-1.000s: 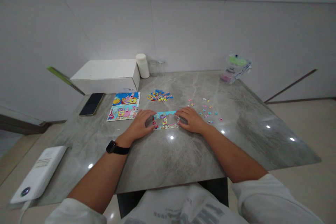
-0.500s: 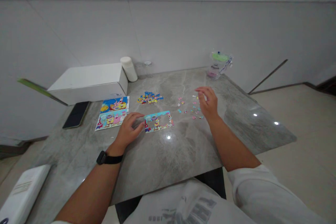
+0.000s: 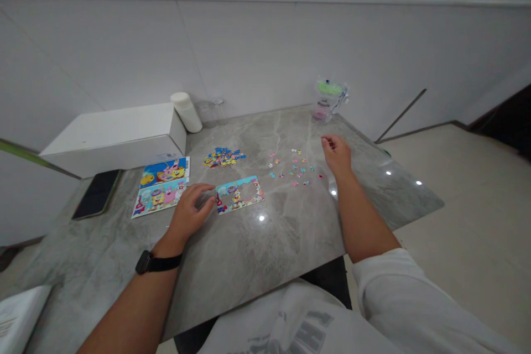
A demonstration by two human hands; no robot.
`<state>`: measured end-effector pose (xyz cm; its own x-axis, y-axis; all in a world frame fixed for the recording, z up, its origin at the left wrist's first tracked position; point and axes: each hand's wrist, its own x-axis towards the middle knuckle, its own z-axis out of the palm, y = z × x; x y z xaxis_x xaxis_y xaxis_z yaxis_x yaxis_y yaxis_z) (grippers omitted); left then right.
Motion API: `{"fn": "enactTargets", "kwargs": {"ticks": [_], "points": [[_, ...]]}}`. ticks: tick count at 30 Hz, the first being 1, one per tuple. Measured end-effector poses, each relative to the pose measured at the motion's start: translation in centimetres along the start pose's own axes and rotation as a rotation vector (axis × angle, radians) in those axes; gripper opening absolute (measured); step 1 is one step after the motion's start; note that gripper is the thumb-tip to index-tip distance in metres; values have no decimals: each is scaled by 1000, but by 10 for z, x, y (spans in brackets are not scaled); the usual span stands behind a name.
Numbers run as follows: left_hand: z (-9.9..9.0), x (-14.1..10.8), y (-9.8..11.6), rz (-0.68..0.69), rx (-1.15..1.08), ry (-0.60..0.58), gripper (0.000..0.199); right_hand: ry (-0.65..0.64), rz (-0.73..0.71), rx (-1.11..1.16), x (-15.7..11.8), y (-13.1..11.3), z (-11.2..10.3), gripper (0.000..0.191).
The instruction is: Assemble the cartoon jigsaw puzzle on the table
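A partly filled cartoon puzzle (image 3: 236,189) lies on the grey table, with gaps in its picture. My left hand (image 3: 193,210) rests at its left edge, thumb and fingers apart, holding nothing. To the right of the puzzle, several loose pieces (image 3: 295,168) are scattered. My right hand (image 3: 337,156) is beside them on their right, its fingers curled together; whatever they may hold is too small to make out. Behind the puzzle is a heap of blue and yellow pieces (image 3: 224,158). A printed picture sheet (image 3: 160,194) lies left of the puzzle, partly behind my left hand.
A phone (image 3: 97,194) lies at the left, before a long white box (image 3: 116,135). Beside the box stands a white cylinder (image 3: 187,113). A clear plastic bag (image 3: 328,102) sits at the table's back edge. A white object (image 3: 20,318) is at the lower left.
My right hand has moved right, off the loose pieces, and its fingers have curled in. My left hand stays by the puzzle. The camera view has shifted to the right.
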<state>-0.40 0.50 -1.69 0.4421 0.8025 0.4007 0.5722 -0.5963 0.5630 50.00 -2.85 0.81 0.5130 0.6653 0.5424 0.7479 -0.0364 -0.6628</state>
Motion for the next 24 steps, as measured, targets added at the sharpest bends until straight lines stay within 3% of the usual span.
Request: {"fn": "enactTargets", "kwargs": {"ticks": [4, 9, 17, 24], "points": [[0, 0, -1, -24, -2, 0, 29, -63, -52, -59, 0, 6, 9, 40], [2, -2, -4, -15, -2, -2, 28, -126, -18, -162, 1, 20, 8, 39], [3, -1, -5, 15, 4, 13, 30, -533, 111, -382, 4, 31, -5, 19], [2, 0, -4, 9, -8, 8, 29, -745, 115, -466, 4, 24, -9, 15]]}}
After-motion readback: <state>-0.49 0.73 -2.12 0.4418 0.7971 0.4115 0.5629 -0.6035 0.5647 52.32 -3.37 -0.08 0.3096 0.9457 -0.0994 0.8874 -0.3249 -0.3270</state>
